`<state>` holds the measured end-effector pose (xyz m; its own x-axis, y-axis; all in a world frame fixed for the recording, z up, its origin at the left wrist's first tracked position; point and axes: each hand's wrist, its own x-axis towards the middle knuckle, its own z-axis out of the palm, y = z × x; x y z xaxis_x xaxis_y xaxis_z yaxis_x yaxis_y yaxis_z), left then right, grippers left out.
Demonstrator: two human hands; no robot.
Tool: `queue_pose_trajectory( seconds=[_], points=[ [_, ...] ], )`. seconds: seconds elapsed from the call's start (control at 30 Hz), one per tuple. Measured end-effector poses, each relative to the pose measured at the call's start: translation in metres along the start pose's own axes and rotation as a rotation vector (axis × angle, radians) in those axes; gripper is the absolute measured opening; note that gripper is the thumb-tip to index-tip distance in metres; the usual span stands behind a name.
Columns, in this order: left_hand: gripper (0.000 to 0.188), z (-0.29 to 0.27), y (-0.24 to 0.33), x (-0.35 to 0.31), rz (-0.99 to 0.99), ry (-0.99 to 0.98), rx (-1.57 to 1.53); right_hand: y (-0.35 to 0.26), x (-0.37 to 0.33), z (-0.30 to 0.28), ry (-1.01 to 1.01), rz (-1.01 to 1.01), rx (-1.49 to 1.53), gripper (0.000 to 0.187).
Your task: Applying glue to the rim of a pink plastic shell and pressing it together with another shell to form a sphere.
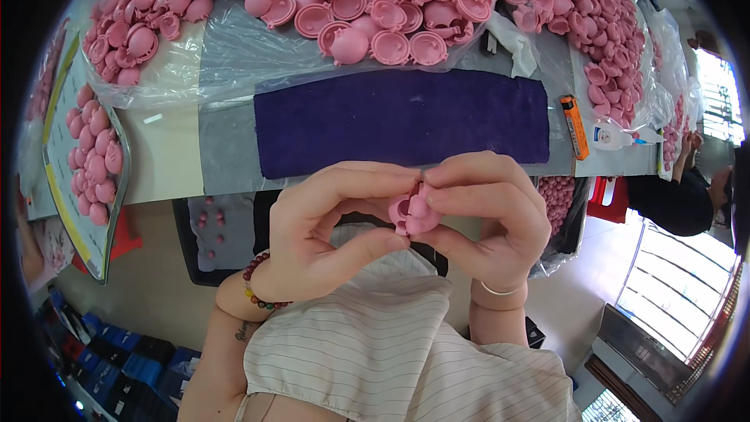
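Note:
Both my hands meet in front of my chest, just below the table edge. My left hand [324,227] and my right hand [488,215] pinch a small pink plastic shell piece [412,213] between their fingertips. The piece looks like two rounded halves pressed together; fingers hide most of it. Just above the hands a dark purple cloth mat [402,121] lies flat on the table. Beyond it a big heap of pink plastic shells [351,8] lies on clear plastic sheeting.
More pink shells are piled at the right [601,39] and on a tray at the left [94,156]. An orange lighter [575,126] and a white glue bottle [617,138] lie right of the mat. Another person [687,187] sits at far right.

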<state>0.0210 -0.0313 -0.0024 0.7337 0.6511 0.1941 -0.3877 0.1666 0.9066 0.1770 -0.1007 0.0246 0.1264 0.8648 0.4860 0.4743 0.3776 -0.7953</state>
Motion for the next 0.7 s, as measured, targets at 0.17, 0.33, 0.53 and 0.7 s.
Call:
queue_pose_trajectory(
  seconds=[0.17, 0.33, 0.53, 0.7],
  points=[
    [0.037, -0.002, -0.004, 0.001, -0.060, -0.030, -0.078, -0.003, -0.004, 0.003, 0.016, 0.038, -0.013, 0.027],
    [0.041, -0.002, -0.003, 0.002, -0.067, -0.013, -0.056, 0.000, -0.006, 0.005, 0.038, -0.035, -0.155, 0.028],
    [0.057, -0.009, -0.007, 0.003, 0.003, -0.053, 0.036, -0.012, -0.011, 0.012, 0.047, -0.134, -0.339, 0.023],
    [0.056, 0.002, -0.002, 0.003, -0.107, 0.082, -0.084, -0.007, -0.018, 0.009, 0.145, -0.180, -0.317, 0.015]
  ],
)
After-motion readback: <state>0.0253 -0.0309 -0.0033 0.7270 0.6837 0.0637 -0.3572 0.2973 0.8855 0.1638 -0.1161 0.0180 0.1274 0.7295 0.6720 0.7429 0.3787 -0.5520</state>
